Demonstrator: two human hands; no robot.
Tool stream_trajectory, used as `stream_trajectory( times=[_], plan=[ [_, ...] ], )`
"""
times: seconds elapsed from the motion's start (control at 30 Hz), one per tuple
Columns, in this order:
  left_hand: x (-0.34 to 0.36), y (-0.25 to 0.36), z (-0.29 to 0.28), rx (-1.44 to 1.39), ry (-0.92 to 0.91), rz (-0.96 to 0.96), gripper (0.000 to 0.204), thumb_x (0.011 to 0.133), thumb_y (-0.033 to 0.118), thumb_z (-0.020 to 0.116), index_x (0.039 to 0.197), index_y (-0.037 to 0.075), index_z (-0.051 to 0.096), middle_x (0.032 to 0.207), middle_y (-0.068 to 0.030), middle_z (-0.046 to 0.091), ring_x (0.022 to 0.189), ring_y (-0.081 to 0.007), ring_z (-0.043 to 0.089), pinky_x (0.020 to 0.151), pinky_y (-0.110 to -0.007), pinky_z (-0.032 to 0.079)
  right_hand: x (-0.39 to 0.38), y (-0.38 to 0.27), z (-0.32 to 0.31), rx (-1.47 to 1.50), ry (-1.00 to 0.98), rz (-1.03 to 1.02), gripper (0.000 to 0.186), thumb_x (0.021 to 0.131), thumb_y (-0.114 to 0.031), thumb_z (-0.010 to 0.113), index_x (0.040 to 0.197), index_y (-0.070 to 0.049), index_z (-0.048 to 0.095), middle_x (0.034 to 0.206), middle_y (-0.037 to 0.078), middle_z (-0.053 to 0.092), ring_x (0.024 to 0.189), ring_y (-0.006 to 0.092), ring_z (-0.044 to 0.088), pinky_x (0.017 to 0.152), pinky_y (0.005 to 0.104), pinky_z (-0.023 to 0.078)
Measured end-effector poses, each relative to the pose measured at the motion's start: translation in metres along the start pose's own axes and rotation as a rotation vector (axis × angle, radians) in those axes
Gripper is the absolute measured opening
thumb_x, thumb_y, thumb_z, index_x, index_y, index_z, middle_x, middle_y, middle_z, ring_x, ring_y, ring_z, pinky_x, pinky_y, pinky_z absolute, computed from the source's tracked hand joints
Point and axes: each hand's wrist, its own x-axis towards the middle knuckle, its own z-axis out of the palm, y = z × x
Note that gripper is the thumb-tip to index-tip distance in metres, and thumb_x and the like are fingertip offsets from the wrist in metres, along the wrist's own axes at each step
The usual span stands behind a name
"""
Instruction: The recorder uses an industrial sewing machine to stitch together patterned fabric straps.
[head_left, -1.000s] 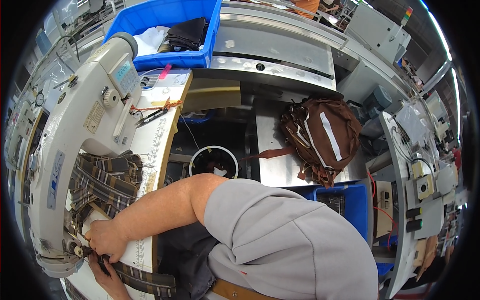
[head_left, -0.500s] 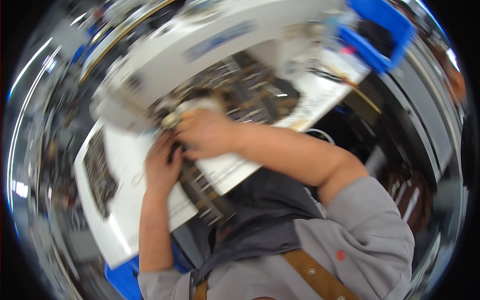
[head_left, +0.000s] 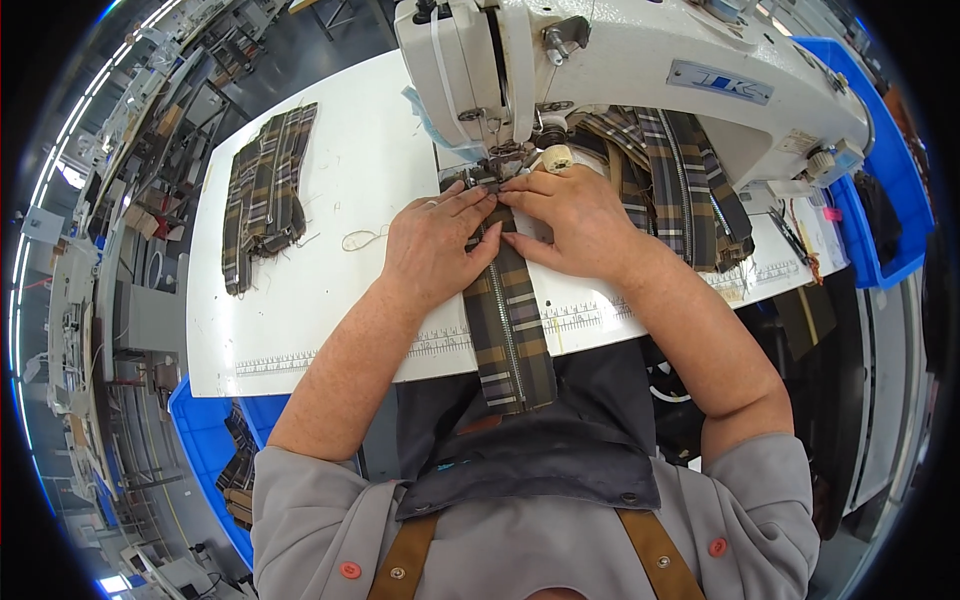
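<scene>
A brown and black plaid fabric strip with a metal zipper (head_left: 507,335) runs from under the needle area of the white sewing machine (head_left: 455,75) down over the table's near edge. My left hand (head_left: 435,240) lies on the strip's left side, fingers stretched toward the presser foot and thumb apart. Opposite it, my right hand (head_left: 570,220) rests along the right side, its fingers extended and thumb apart. Both sets of fingertips press the cloth close to the foot. The strip's far end is partly hidden by my fingers and the machine.
Several plaid zipper pieces (head_left: 685,190) are piled under the machine arm. Another plaid stack (head_left: 268,195) lies on the left of the white table (head_left: 330,270). Blue bins (head_left: 190,410) stand lower left and at the right. Thin tools (head_left: 790,235) and a thread loop (head_left: 362,240) lie there too.
The view has turned and levelled, and the blur is gone. My hands, bunched together before with the right over the strip, now lie flatter on either side of it.
</scene>
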Motion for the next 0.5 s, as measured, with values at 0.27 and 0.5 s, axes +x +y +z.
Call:
stream_trajectory(
  times=[0.27,0.5],
  plan=[
    [0.0035,0.0000,-0.0026,-0.012,0.007,0.018,0.030,0.087,0.024,0.077,0.111,0.007,0.080,0.122,-0.0089,0.077,0.116,-0.0271,0.073,0.097,-0.039,0.057,0.0016,0.0020,-0.0003,0.007,0.011,0.002,0.038,0.079,-0.029,0.078,0.108,-0.005,0.079,0.109,0.005,0.075,0.105,0.0257,0.066,0.087,0.0400,0.057],
    [0.0039,-0.0008,-0.0025,-0.017,-0.016,0.006,0.032,0.087,0.025,0.076,0.113,0.007,0.080,0.124,-0.0091,0.076,0.119,-0.0263,0.071,0.100,-0.039,0.056,0.0013,0.0017,-0.0002,-0.001,-0.001,0.003,0.037,0.079,-0.029,0.077,0.107,-0.005,0.079,0.108,0.005,0.075,0.104,0.0261,0.066,0.087,0.0394,0.057]
  ],
)
